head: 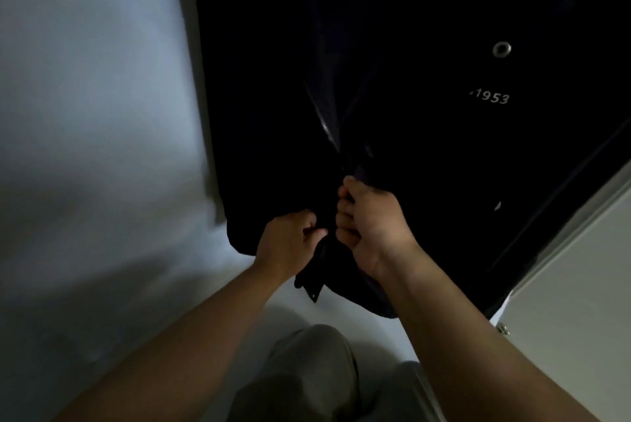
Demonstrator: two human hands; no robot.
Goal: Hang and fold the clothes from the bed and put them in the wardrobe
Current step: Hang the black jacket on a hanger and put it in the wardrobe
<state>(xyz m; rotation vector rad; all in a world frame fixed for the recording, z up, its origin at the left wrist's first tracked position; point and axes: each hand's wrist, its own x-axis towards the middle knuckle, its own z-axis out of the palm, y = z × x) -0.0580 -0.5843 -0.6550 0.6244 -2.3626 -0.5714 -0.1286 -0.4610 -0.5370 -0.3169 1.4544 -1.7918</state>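
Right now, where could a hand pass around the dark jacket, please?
Bare: the pale area left of the jacket, and the pale strip between its hem and the grey trousers. Crowded: the front opening, where left hand and right hand grip it.

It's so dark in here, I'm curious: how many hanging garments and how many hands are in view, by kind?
Hanging dark navy fabric jacket printed 1953: 1
Bare hands gripping its lower front, left hand and right hand: 2
Total: 3

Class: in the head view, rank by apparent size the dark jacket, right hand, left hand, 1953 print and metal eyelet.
Largest first:
dark jacket
right hand and left hand, too alike to rank
1953 print
metal eyelet
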